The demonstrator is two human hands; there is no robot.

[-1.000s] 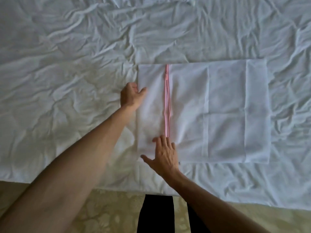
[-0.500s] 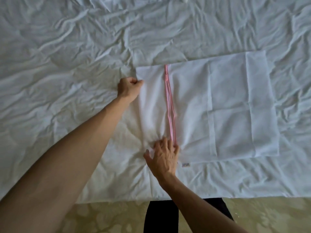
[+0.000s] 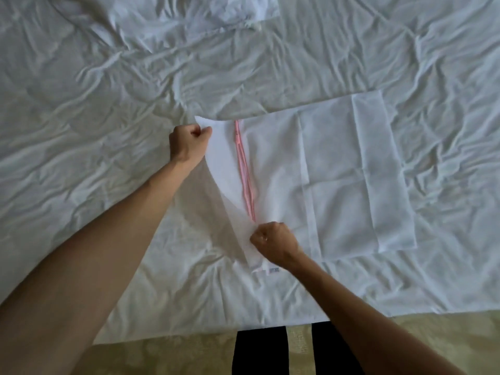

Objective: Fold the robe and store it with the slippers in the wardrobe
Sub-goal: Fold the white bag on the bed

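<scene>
A white folded robe [image 3: 335, 174] lies flat on the bed, a pink trim strip [image 3: 244, 174] running down its left part. My left hand [image 3: 188, 143] grips the robe's far left corner, fingers curled round the fabric. My right hand [image 3: 276, 243] grips the near left edge just below the end of the pink trim. The left edge is lifted off the bed and curves between both hands. A small label [image 3: 273, 270] shows at the near edge. No slippers or wardrobe are in view.
The robe rests on a wrinkled white bed sheet [image 3: 108, 131]. Another white folded cloth [image 3: 205, 17] lies at the far top of the bed. Below the bed's near edge [image 3: 405, 311] are patterned beige floor [image 3: 176, 355] and my dark trouser legs [image 3: 259, 350].
My right hand went from lying flat on the robe to a closed grip on its near edge. Both hands have raised the robe's left edge off the bed.
</scene>
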